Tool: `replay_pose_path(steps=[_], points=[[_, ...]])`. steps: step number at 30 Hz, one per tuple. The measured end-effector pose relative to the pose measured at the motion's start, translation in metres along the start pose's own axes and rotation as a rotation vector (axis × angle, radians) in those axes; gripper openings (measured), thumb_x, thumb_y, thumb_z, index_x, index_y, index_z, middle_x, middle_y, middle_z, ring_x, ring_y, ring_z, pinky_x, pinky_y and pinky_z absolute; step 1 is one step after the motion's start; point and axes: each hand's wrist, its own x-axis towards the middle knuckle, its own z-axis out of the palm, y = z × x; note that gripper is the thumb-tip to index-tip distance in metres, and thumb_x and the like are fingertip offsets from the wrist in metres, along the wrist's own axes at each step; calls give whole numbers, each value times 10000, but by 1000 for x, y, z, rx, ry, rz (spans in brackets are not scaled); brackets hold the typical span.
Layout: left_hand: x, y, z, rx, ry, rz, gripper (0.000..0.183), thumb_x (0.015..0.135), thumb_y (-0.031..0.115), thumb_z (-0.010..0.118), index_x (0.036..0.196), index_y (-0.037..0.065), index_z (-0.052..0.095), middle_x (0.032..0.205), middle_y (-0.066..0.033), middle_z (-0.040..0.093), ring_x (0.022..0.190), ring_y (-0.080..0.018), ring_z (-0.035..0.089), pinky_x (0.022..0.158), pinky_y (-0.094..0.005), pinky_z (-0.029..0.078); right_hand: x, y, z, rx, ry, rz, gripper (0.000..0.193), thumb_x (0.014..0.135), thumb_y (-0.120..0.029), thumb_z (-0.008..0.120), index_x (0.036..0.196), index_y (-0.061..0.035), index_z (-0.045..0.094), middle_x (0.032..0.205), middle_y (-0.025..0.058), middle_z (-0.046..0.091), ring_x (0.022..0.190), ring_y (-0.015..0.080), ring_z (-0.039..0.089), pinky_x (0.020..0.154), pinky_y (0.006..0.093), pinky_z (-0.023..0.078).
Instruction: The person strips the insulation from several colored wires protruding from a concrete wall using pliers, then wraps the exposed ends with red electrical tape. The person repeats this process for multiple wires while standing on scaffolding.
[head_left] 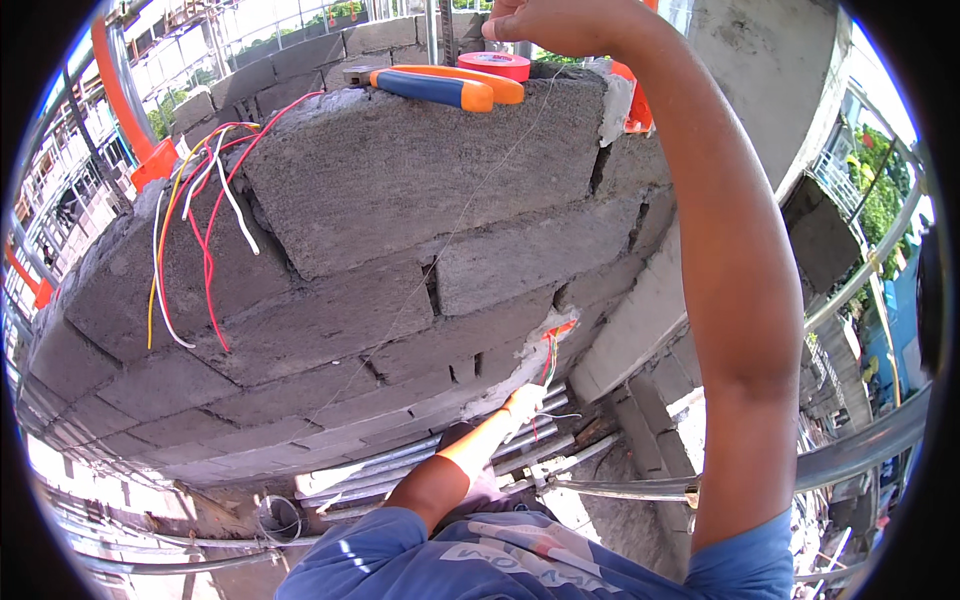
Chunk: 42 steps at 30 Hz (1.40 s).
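Note:
Low at the wall's base, my left hand (524, 402) is closed around several thin electrical wires (550, 360), red and pale ones, which come out of an orange box (560, 328) set in the wall. My right hand (545, 25) is raised above the wall top, its fingers bent and partly cut off by the upper edge; anything in them is hidden. Just below it lies a roll of red tape (494, 66). Beside the tape, pliers (440, 86) with blue and orange handles rest on the blocks. A fine line (470, 200) runs slantwise across the wall face.
Red, white and yellow wires (205, 210) hang over the block wall (420, 170) at the left. Orange corrugated-looking conduit (122, 90) rises behind them. Metal pipes (380, 470) lie at the wall's foot, near a round container (279, 518). A scaffold rail (860, 445) curves past on the right.

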Motion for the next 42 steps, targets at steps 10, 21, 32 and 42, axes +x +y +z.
replay_pose_path(steps=[10,21,32,42], points=[[24,-1,21,-156,-27,34,368,938,334,685,1211,96,618,839,-48,618,578,-127,535,483,-290,440,-17,54,87,229,435,4,592,906,-598,672,1223,-100,713,1115,118,723,1050,254,677,955,379,508],[-136,164,64,146,-67,714,395,1031,251,544,1324,-10,593,1105,-95,700,994,-200,686,874,-314,512,-342,4,309,1495,782,244,345,832,-165,751,1129,-16,657,1484,231,485,1363,324,489,1096,436,406],[-177,173,117,456,-278,400,130,947,121,686,1003,6,669,986,-31,627,939,-123,608,864,-273,478,-455,-24,305,1214,298,446,285,720,-119,700,989,-37,655,1370,252,587,1258,388,582,1035,429,464],[-177,53,86,751,11,549,121,958,141,627,997,27,616,962,-109,642,838,-216,652,753,-340,530,-509,-56,397,1211,41,693,249,828,-166,598,1023,-13,627,1221,159,670,1063,298,663,920,381,507]])
